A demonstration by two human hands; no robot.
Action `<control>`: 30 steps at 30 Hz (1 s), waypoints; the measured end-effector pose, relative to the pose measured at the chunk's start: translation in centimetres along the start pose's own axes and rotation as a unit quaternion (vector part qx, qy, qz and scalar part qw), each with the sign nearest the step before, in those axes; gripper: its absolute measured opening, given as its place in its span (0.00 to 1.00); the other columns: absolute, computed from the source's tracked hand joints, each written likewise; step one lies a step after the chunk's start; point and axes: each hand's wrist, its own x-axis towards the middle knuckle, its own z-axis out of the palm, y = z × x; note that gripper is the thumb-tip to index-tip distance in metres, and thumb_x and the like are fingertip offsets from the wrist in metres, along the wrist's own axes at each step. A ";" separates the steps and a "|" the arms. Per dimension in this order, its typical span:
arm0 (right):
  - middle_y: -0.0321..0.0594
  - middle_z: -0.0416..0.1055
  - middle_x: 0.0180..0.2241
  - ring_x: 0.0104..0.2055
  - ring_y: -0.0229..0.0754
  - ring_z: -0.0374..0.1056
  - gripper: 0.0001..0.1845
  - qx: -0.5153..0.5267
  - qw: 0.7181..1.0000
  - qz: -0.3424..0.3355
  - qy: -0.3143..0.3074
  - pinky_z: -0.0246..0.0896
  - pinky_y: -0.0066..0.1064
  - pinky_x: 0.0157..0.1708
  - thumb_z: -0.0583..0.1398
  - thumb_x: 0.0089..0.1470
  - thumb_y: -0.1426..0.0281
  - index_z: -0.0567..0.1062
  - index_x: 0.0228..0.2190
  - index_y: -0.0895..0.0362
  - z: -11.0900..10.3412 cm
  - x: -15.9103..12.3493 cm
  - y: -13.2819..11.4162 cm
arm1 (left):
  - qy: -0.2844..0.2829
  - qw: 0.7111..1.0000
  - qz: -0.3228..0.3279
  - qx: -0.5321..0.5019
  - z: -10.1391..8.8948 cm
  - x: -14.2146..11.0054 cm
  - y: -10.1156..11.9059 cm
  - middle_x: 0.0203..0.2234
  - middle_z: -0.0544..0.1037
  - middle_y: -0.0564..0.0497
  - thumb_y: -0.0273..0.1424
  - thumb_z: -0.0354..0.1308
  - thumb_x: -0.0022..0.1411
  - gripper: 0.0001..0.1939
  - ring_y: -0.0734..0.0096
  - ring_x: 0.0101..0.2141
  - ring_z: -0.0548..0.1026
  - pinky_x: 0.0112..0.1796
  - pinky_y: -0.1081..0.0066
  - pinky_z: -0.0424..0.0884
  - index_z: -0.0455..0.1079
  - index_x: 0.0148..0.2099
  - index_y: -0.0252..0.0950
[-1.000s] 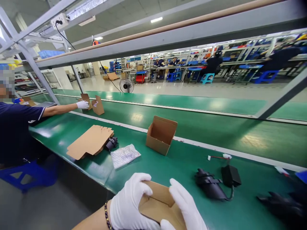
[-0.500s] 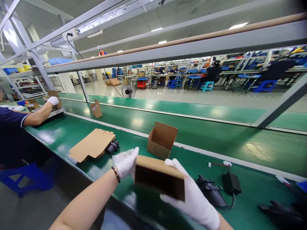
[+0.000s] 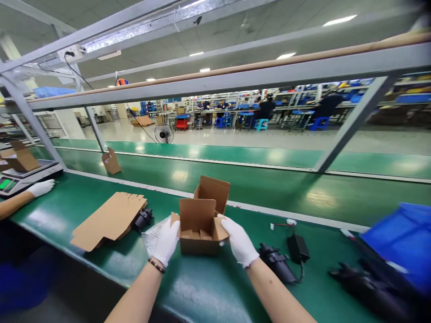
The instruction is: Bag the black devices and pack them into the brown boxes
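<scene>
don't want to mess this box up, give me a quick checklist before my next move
1. Left hand on the front box: ok, at its left side flap.
2. Right hand on the front box: ok, at its right side flap.
3. Lid out of the way: ok, raised at the back.
4. Bottom of the front box fully closed: cannot tell, the front wall hides part of it.
5. Free space right behind: not ok, the second box stands there, lid up.
6. Bubble wrap away from the left hand: not ok, the hand partly covers it in view.
</scene>
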 end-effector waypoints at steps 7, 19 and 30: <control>0.47 0.72 0.51 0.49 0.49 0.71 0.41 -0.099 0.991 -0.078 -0.048 0.66 0.45 0.51 0.64 0.49 0.52 0.63 0.60 0.55 -6.5 -2.2 -3.0 | 0.057 0.998 -0.030 -0.007 -2.4 3.0 -0.5 0.43 0.76 0.41 0.41 0.48 0.65 0.28 0.56 0.44 0.75 0.46 0.62 0.68 0.59 0.63 0.31; 0.56 0.77 0.32 0.34 0.58 0.76 0.30 -0.427 0.875 0.107 0.202 0.67 0.49 0.39 0.63 0.49 0.56 0.73 0.46 0.67 -21.5 2.5 0.3 | -0.245 0.831 0.498 0.039 11.9 -7.4 12.9 0.39 0.76 0.40 0.29 0.52 0.63 0.16 0.51 0.43 0.72 0.49 0.54 0.65 0.70 0.53 0.36; 0.34 0.75 0.23 0.22 0.45 0.73 0.46 -0.273 0.934 0.010 0.228 0.69 0.33 0.21 0.52 0.59 0.57 0.37 0.66 0.66 -17.0 -5.0 0.5 | -0.253 0.953 0.113 0.123 22.0 -3.6 13.0 0.48 0.73 0.27 0.27 0.67 0.48 0.40 0.36 0.44 0.74 0.43 0.49 0.66 0.60 0.62 0.28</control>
